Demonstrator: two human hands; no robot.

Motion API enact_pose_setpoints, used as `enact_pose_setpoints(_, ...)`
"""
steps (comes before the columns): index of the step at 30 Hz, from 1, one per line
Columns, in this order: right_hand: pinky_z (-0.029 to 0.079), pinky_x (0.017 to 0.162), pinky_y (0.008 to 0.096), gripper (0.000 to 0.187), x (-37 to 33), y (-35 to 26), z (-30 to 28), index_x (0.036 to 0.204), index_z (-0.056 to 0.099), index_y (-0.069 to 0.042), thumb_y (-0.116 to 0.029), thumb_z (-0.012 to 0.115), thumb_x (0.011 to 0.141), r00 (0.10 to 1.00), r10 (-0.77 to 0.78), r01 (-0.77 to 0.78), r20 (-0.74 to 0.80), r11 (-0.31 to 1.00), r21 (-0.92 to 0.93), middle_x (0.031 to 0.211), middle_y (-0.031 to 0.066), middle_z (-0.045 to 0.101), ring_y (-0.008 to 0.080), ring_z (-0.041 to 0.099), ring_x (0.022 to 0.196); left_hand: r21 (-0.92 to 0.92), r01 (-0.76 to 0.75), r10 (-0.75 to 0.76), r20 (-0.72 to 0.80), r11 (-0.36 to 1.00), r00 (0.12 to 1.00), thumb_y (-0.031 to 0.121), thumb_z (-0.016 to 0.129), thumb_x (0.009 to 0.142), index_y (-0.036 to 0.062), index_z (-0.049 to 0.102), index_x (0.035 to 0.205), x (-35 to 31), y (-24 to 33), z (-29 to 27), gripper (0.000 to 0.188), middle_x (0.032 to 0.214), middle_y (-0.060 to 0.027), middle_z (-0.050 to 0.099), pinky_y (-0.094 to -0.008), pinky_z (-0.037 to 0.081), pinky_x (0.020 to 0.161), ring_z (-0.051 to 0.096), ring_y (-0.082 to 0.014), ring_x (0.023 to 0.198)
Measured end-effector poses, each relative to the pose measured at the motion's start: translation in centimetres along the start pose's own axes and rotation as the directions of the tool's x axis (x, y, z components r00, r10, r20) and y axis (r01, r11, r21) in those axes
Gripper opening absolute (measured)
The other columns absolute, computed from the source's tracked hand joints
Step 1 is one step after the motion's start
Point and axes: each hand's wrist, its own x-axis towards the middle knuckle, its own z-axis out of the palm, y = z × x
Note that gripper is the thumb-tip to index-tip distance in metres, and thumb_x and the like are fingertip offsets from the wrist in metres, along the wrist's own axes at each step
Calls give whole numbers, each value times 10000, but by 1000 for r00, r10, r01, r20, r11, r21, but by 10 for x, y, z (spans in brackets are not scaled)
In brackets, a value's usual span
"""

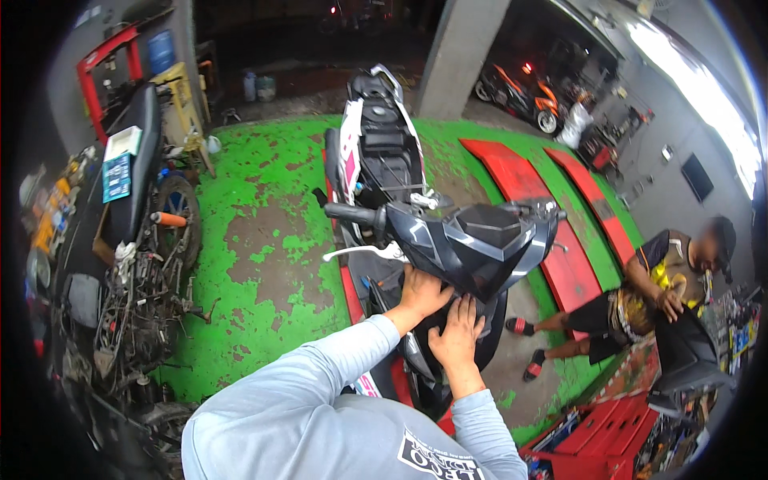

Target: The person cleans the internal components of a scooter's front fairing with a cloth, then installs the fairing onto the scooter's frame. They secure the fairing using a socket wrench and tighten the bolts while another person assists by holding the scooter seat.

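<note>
Worn green workshop floor (232, 328) | I'd work the edge evenly with both palms, forcing nothing | right hand (455, 332): palm down, fingers open, flat by the cover (480, 244) edge | left hand (426, 293): angled inward, fingertips hidden, grip I can't tell | cover sits on scooter (386, 152) front, beyond both hands

Front cowl (480, 250): black plastic, glossy, light streaks on the facets. Brake lever (366, 252): smooth, pale, metal-looking. Handlebar sleeve (350, 214): matt black, rubber-like. Side panel (347, 152): glossy white plastic. Shirt (296, 392): matt cloth, soft creases. Floor (214, 264): green paint, rough, flaking. 2 red ramps (506, 170): painted, scuffed, metal-looking. Pillar (462, 64): matt, concrete-like. Stripped motorcycle frame (112, 340): dull, grimy metal.
</note>
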Motion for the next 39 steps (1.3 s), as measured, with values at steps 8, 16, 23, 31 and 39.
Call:
enact_pose_setpoints(8,141,1218,622,974,-7,5,-2,1488,309,168,-377,703,783,998,-51,52,30,997,-49,1604,337,239,437,151,1537,-137,-86,103,124,987,987,322,734,880,115,496,1430,-104,-34,-90,634,1557,-222,355,-548,348,1141,395,-452,1395)
enact_pose_setpoints(16,136,1170,704,1052,-6,-33,7,1607,295,-196,-694,719,783,997,66,-63,-38,996,65,1576,456,76,582,38,1502,155,588,-602,341,794,722,534,685,908,51,399,1503,-361,-186,-172,818,1585,-272,282,-481,346,1187,336,-439,1457)
enact_pose_setpoints(23,149,1151,727,1040,5,-64,29,1606,293,-303,-691,749,756,980,190,-192,-62,981,-33,1583,445,29,601,-9,1493,176,950,-959,161,259,231,560,693,892,17,315,1538,-489,-237,-260,925,1558,-302,282,-484,386,1153,369,-441,1435)
enact_pose_setpoints(31,162,1175,689,877,18,-74,57,1522,458,-209,-488,819,773,934,240,-254,-266,967,-21,1614,375,138,519,100,1522,131,984,-976,195,120,93,603,698,866,35,289,1558,-517,-326,-301,985,1587,-284,235,-485,350,1183,353,-447,1446)
enact_pose_setpoints(39,327,1139,585,832,27,-63,97,1530,437,-117,-518,721,858,878,30,-153,-478,964,-220,1594,273,341,486,353,1435,87,977,-974,134,193,181,582,686,882,41,288,1571,-457,-441,-401,963,1581,-294,298,-469,337,1194,349,-437,1456)
